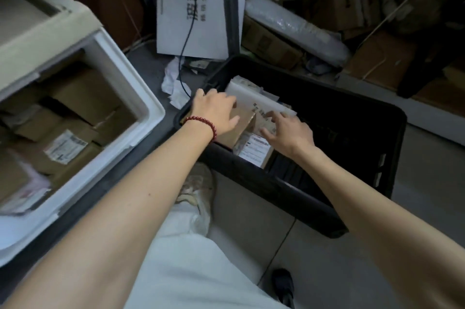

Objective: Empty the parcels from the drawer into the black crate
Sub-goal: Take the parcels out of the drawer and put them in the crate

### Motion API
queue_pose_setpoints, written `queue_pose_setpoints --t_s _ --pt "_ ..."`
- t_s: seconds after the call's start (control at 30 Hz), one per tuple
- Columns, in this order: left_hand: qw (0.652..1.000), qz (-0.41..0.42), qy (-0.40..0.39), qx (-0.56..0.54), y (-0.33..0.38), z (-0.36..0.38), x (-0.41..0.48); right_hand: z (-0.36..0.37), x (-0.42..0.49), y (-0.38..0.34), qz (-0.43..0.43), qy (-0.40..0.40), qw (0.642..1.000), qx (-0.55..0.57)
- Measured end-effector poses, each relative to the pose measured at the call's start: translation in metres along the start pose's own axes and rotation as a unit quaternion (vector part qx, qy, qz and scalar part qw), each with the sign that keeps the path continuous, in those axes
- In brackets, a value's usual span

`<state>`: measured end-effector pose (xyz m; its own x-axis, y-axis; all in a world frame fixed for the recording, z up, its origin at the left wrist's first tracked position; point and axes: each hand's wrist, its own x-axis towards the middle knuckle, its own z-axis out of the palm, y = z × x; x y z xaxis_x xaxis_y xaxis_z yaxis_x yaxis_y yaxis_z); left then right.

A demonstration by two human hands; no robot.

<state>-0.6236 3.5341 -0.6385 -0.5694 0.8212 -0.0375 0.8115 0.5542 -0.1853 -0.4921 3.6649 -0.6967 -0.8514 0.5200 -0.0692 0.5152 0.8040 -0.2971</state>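
Observation:
The black crate (276, 187) stands on the floor at centre right. Inside it lie a brown cardboard parcel (245, 123), a white padded parcel (254, 97) behind it and a labelled box (259, 151) at the front. My left hand (216, 112), with a red bead bracelet on the wrist, rests on the brown parcel's left side with fingers spread. My right hand (286, 130) touches that parcel's right side, fingers loosely bent. The white drawer (148, 104) on the left is pulled out and holds several cardboard parcels (73, 140).
A white board with printed characters (198, 6) leans behind the crate, with a black cable hanging down it. Cardboard boxes and a bubble-wrap roll (297, 26) pile at the back right. Crumpled white paper (173, 84) lies on the floor between drawer and crate. My leg and shoe (198, 198) are below.

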Motion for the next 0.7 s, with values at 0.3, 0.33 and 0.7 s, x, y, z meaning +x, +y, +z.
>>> queue_pose_setpoints --t_s 0.3,0.33,0.7 --pt "0.966 -0.223 -0.056 -0.12 -0.13 -0.029 -0.112 -0.008 -0.005 -0.13 -0.148 0.021 0.988 0.045" --pt "0.959 -0.249 -0.043 -0.13 -0.143 -0.028 -0.131 -0.006 -0.007 -0.144 -0.165 0.018 0.985 0.051" --pt "0.882 -0.446 0.001 -0.152 -0.207 0.021 -0.279 0.023 -0.025 -0.257 -0.28 -0.049 0.958 0.039"
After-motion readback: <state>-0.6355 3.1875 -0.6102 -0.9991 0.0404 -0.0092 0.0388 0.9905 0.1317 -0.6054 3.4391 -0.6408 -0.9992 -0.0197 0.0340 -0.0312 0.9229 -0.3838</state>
